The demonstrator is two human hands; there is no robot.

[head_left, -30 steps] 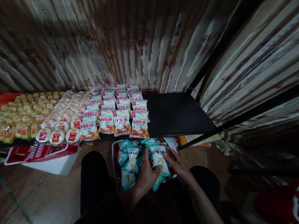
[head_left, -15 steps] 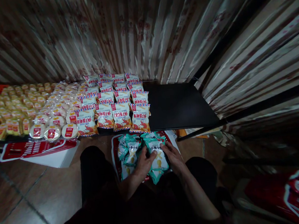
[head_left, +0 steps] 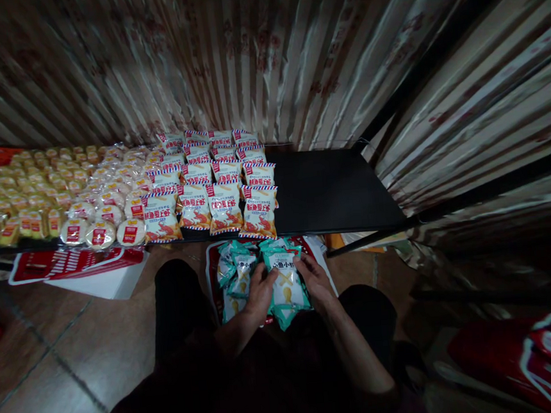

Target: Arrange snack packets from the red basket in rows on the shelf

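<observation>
**Shelf point(head_left: 336, 191) before curtain point(head_left: 262, 53), box point(head_left: 319, 252) below**

On the shelf, the bags point(head_left: 225, 208) are in rows; left of them lie the cakes point(head_left: 100, 234), then the wrapped snacks point(head_left: 30, 223). Packets point(head_left: 243, 270) lie in the box; the front packet point(head_left: 287, 284) is between the left hand point(head_left: 261, 288) and the right hand point(head_left: 317, 280). Left of the box is a carton point(head_left: 111, 280).

You wear a very dark cloth top point(head_left: 244, 395) at the near edge, its sleeve ends lost in shadow, and black cloth trousers point(head_left: 177, 298), smoothly rounded at the knees left and right. Your left hand point(head_left: 261, 289), right hand point(head_left: 316, 279) and forearms point(head_left: 358, 347) are bare.
</observation>
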